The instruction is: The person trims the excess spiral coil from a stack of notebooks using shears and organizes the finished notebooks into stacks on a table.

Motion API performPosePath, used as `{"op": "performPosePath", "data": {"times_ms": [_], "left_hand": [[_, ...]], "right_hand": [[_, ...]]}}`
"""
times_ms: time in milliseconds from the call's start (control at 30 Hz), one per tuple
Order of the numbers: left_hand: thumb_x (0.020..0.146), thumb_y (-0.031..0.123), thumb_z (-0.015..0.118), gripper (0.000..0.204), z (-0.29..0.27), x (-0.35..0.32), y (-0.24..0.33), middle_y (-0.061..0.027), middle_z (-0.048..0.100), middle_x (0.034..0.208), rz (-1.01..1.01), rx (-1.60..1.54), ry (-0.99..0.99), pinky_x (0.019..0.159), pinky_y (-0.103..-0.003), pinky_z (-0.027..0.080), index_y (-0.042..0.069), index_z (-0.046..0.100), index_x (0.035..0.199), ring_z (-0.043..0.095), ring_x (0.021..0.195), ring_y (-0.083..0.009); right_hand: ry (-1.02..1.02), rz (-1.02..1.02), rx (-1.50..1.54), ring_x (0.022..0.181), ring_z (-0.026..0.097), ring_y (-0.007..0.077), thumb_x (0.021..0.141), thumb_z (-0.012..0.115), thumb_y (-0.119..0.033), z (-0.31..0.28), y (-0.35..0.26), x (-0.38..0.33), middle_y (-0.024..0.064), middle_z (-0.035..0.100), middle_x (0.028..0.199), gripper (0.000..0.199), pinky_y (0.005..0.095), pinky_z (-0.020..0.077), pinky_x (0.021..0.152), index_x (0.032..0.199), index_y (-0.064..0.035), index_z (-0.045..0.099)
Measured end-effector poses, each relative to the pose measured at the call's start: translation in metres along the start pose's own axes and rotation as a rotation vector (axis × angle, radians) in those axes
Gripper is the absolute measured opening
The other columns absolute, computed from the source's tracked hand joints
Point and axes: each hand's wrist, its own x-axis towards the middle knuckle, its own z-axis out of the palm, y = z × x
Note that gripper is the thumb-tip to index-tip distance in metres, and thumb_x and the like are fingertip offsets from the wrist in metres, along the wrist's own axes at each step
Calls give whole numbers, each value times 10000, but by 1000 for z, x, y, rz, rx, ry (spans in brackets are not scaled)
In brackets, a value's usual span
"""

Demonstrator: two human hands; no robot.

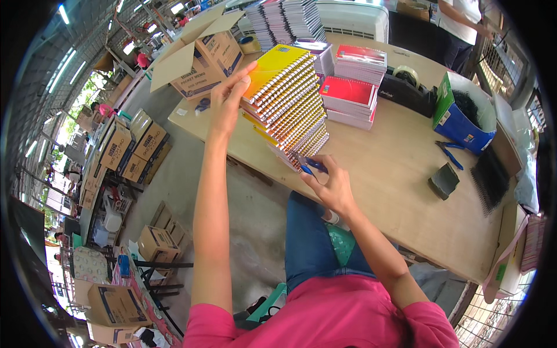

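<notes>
A tall stack of yellow-covered spiral notebooks (290, 95) stands near the table's front edge, its coil bindings facing right and toward me. My left hand (231, 95) grips the top notebooks at their left edge, thumb on the upper cover. At the foot of the stack, my right hand (332, 184) is closed around blue-handled pliers (313, 165). Their jaws are against the coils of the lowest notebooks; whether they bite on a wire is too small to tell. Red-covered notebooks (348, 93) lie in piles just behind and to the right.
On the table's (389, 174) right side lie another pair of blue pliers (450, 154), a dark block (444, 181), loose black coils (492, 178), a blue-green box (461, 119) and a tape dispenser (409, 87). An open carton (209, 64) stands far left; tall notebook stacks (284, 23) stand behind.
</notes>
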Motion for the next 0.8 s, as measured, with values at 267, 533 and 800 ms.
{"op": "performPosePath", "data": {"times_ms": [267, 533, 800], "left_hand": [[960, 227, 572, 401, 8, 0, 7, -94, 656, 1230, -62, -161, 37, 900, -258, 502, 16, 632, 1296, 618, 1049, -124], [951, 296, 547, 427, 9, -2, 9, -55, 649, 1225, -86, -67, 50, 791, -264, 558, 97, 634, 1319, 634, 1004, -123], [966, 317, 523, 475, 7, 0, 2, -92, 633, 1264, -76, -23, 26, 803, -273, 536, 38, 590, 1345, 625, 1011, -126]], "right_hand": [[116, -224, -269, 1030, 574, 312, 763, 788, -265, 8, 16, -7, 114, 601, 1071, 465, 430, 455, 871, 1149, -74, 612], [132, -309, -241, 868, 609, 311, 785, 771, -249, 15, 20, -4, 128, 614, 970, 413, 414, 496, 743, 1121, -56, 628], [16, -50, 68, 781, 664, 300, 838, 737, -330, 4, 21, 0, 162, 676, 962, 389, 408, 518, 685, 1062, -21, 665]]}}
